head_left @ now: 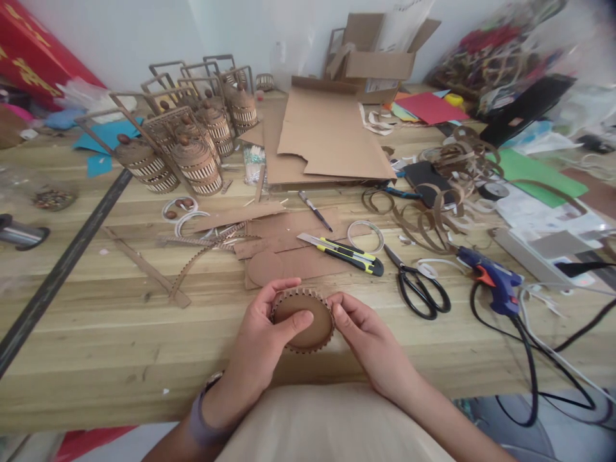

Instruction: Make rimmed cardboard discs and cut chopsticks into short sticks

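A round cardboard disc [308, 330] with a ridged corrugated strip around its rim is held low, over the table's front edge. My left hand [262, 333] grips its left side, thumb lying across the face and fingers behind. On the right rim, the thumb and fingers of my right hand [363, 333] pinch the corrugated edge. Beyond the hands lie a cut cardboard circle [265, 268], flat cardboard pieces [293, 224], a yellow and black utility knife [344, 252], a pen [315, 210] and a roll of white tape [366, 236].
Black-handled scissors [421, 289] and a blue glue gun [495, 279] with trailing cables lie to the right. Curled cardboard strips [433, 212] heap behind them. Several handled cardboard lanterns [197, 163] stand at the back left. Large cardboard sheets [332, 138] lie at the back, and a long dark bar [67, 263] crosses the left.
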`<state>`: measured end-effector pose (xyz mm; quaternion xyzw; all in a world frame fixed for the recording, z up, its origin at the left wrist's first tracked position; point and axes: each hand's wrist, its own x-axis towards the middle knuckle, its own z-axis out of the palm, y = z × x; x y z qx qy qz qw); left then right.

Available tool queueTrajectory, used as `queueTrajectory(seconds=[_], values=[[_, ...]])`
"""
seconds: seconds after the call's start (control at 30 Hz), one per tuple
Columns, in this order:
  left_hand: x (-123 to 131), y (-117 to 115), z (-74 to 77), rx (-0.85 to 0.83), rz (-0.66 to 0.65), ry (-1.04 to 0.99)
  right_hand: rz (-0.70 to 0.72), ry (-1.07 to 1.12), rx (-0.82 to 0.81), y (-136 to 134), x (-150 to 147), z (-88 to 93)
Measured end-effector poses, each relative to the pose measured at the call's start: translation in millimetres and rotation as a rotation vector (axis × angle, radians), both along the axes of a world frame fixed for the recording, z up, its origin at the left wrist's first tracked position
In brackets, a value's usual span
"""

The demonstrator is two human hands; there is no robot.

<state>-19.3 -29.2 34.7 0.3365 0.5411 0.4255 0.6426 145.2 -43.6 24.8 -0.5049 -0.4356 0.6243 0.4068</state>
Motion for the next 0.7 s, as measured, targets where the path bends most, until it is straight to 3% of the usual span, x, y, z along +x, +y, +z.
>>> queueTrajectory(seconds=[0.27, 0.5, 0.57, 0.7], values=[[2.5, 0.5, -7.9, -0.007, -0.041, 0.033, 0.019, -0.37, 0.203, 3.2, -6.5, 0.4], [1.1, 0.9, -5.7, -0.001, -0.121, 0.067, -0.001, -0.255, 0.12, 6.2, -7.6, -0.4], [-3.0, -0.2, -5.6, 0.115, -0.151, 0.1, -0.013, -0.13, 0.048, 7.8, -5.7, -0.5], [-10.3, -4.3, -9.1, 0.573, -0.299, 0.272, -0.029, 0.038, -0.055, 8.7, -1.1, -0.1]])
